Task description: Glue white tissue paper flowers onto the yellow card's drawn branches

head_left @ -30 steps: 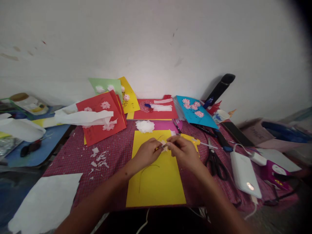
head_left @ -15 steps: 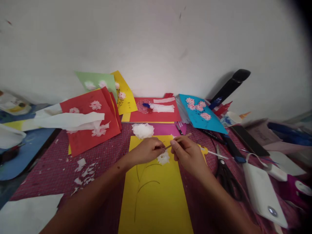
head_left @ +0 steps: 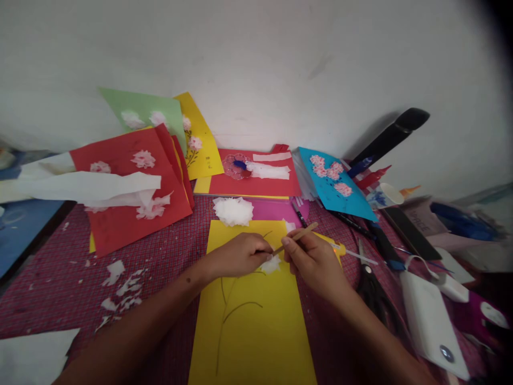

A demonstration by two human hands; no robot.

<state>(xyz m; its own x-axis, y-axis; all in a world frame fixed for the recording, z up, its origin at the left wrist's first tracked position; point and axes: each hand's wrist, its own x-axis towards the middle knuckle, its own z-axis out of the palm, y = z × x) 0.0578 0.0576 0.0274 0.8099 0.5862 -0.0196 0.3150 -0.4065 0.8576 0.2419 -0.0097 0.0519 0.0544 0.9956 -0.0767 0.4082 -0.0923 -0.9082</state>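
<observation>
My right hand [head_left: 312, 262] pinches a thin wooden stick [head_left: 308, 230], its tip slanting down to the left. At that tip, the fingertips of my left hand [head_left: 240, 253] are closed; what they grip, if anything, is too small to make out. Just beneath the fingers lies a white crinkled paper flower [head_left: 271, 264], partly covered by my left hand. It rests on a yellow sheet of paper [head_left: 260, 347] with dark curved stem lines drawn on it. Beyond the sheet's top edge is a pile of white paper petals [head_left: 233, 212].
A yellow glue gun [head_left: 339, 249] and black scissors [head_left: 377, 294] lie to the right, near a white power bank [head_left: 430, 321]. Red flower cards [head_left: 120, 224] lean at left, a blue card [head_left: 340, 200] at back right. Paper scraps [head_left: 130, 289] litter the checked cloth.
The view has shifted slightly. My hands stay together over the white flower, the stick still in my right hand; my left hand now covers more of the flower.
</observation>
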